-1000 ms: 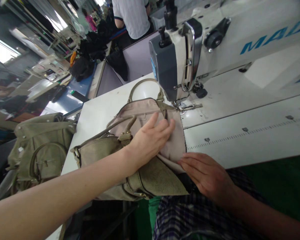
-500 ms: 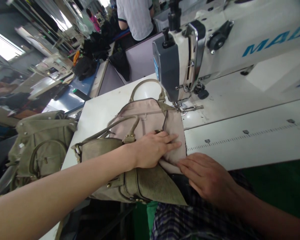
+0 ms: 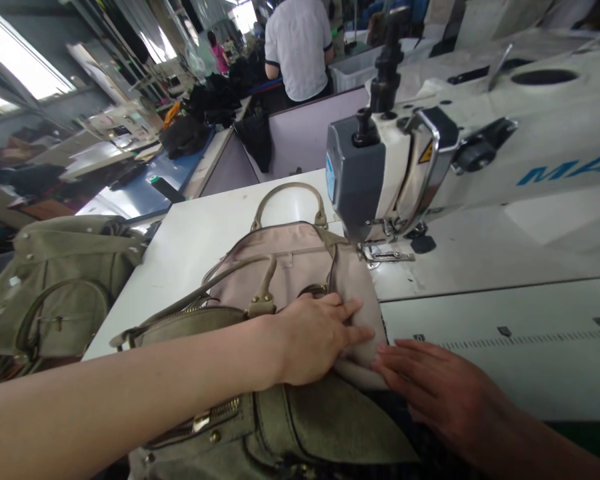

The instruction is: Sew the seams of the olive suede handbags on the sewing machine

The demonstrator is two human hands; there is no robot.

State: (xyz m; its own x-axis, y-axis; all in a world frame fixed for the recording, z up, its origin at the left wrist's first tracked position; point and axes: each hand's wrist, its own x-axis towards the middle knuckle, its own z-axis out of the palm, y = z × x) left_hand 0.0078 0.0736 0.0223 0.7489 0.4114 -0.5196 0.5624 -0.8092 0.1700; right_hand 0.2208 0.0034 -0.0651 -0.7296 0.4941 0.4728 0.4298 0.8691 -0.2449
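Observation:
An olive-green handbag [image 3: 300, 427] lies on the white table [image 3: 190, 253] with its pale pink lining [image 3: 300, 260] turned up toward the sewing machine. My left hand [image 3: 320, 337] lies flat on the lining, fingers stretched out and pressing it down. My right hand [image 3: 440, 390] rests flat beside it, fingertips on the lining's folded right edge. The sewing machine head [image 3: 375, 173] stands just beyond, its presser foot [image 3: 385, 255] at the lining's far right corner. A bag handle [image 3: 287, 193] arches on the table behind.
A second olive bag [image 3: 55, 287] sits at the left, off the table edge. The long white machine arm [image 3: 530, 133] fills the right. A person in a white shirt [image 3: 300, 47] stands at the back near dark bags and other workstations.
The view has tipped up and everything sits lower in frame. My left hand slid down the lining toward me; my right hand stays at the lining's edge.

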